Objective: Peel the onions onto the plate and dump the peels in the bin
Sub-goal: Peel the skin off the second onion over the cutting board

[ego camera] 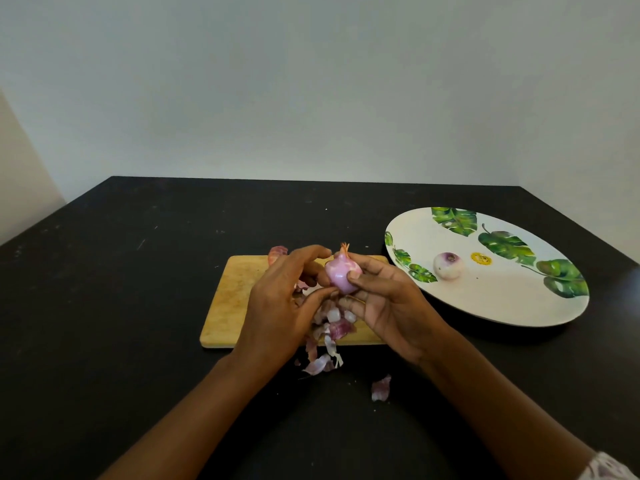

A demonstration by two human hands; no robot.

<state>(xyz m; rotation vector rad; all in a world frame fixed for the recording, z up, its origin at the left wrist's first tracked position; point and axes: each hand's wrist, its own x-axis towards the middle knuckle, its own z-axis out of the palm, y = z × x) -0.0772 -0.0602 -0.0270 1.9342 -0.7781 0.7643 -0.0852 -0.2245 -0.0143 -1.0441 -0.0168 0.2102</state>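
**A:** Head view: what are the hands doing?

**B:** Both hands meet above a wooden cutting board (pixel 228 299) on a dark bench (pixel 104 306). The right hand (pixel 388 306) grips a pale pink onion (pixel 341 273) between thumb and fingers, its orange-tipped stalk end pointing to 12 o'clock. The left hand (pixel 280 303) pinches at the onion's left side, thumb and forefinger closed on its surface; whether a strip of skin lies between them cannot be told.

**A:** And the onion itself?

**B:** Mostly bare and glossy, held in the air over the board's middle, clear of the wood.

**A:** Where are the peels?

**B:** A heap of purple-and-white peels (pixel 334 323) lies under the hands, spilling off the board's near edge toward 6 o'clock onto the bench. One stray peel (pixel 381 388) sits apart on the bench, at about 5 o'clock from the heap. A reddish unpeeled onion (pixel 277 253) shows at the board's far edge, at 11 o'clock from the hands, partly hidden by the left hand's fingers.

**A:** The plate?

**B:** A large white plate (pixel 485 303) with green leaf prints rests on the bench at 3 o'clock from the board, just beside its right corner. One peeled onion (pixel 448 266) sits on it, left of centre, near a small yellow sticker (pixel 481 258).

**A:** Anything else?

**B:** A patterned sleeve (pixel 609 467) edges in at the lower right corner.
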